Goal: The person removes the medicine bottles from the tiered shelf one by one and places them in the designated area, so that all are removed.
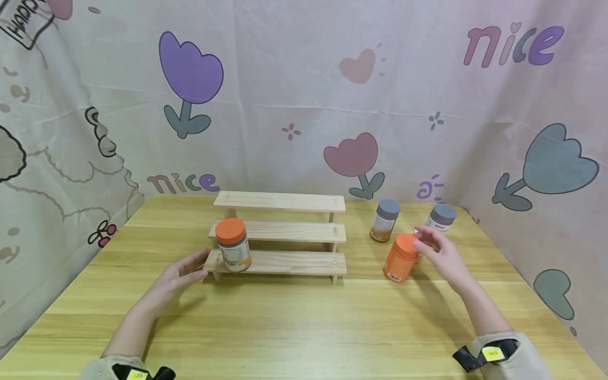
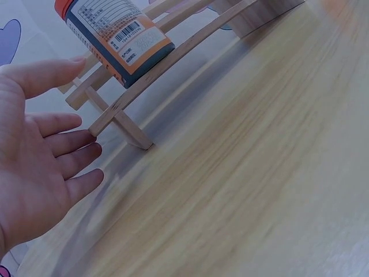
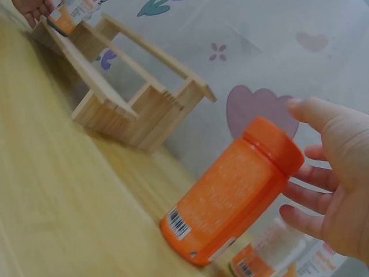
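A three-step wooden rack stands on the table, with an orange-capped jar upright at the left end of its lowest step. My left hand is beside that end, fingers loosely extended; in the left wrist view its fingertips are right at the step's end, just short of the jar. To the right of the rack stands an all-orange bottle. My right hand reaches beside its cap, thumb spread away from the fingers. From the right wrist, the fingertips sit close along the cap's far side.
Behind the orange bottle stand two grey-capped jars: one nearer the rack, another farther right, partly hidden by my right hand. A printed cloth hangs behind the wooden table and along both its sides.
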The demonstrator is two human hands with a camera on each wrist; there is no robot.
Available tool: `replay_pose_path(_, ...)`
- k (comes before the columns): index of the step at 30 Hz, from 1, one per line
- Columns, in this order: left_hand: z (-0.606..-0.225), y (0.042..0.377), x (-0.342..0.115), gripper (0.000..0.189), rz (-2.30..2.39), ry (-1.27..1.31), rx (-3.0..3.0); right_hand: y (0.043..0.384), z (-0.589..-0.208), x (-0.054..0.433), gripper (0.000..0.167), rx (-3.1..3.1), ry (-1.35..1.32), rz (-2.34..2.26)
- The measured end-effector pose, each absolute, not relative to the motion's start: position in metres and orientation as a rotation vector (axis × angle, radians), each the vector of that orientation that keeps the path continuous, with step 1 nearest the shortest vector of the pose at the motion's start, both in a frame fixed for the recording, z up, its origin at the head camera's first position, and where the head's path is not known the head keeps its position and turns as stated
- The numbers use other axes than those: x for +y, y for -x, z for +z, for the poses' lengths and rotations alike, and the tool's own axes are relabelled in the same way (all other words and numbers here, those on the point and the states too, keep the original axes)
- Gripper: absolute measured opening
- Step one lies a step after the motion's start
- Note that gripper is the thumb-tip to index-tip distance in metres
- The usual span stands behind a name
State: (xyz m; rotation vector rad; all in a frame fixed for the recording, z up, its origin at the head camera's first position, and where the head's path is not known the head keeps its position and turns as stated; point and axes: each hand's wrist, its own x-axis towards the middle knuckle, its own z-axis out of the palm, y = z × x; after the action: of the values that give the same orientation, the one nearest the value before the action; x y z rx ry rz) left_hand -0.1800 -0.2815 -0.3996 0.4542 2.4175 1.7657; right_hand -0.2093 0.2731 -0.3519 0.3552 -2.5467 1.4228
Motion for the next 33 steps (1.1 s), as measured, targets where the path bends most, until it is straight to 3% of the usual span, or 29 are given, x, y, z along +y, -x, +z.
replay_pose_path(16,-0.4,0.18,-0.282,0.063,1.755,-0.474,2.423,0.221,-0.3,0.246,0.052,-2.542,-0.37,1.398)
replay_pose_path(33,-0.4,0.181,-0.281,0.063,1.738,-0.438,2.439,0.237,-0.274,0.175,0.053,-2.534,-0.626,1.648)
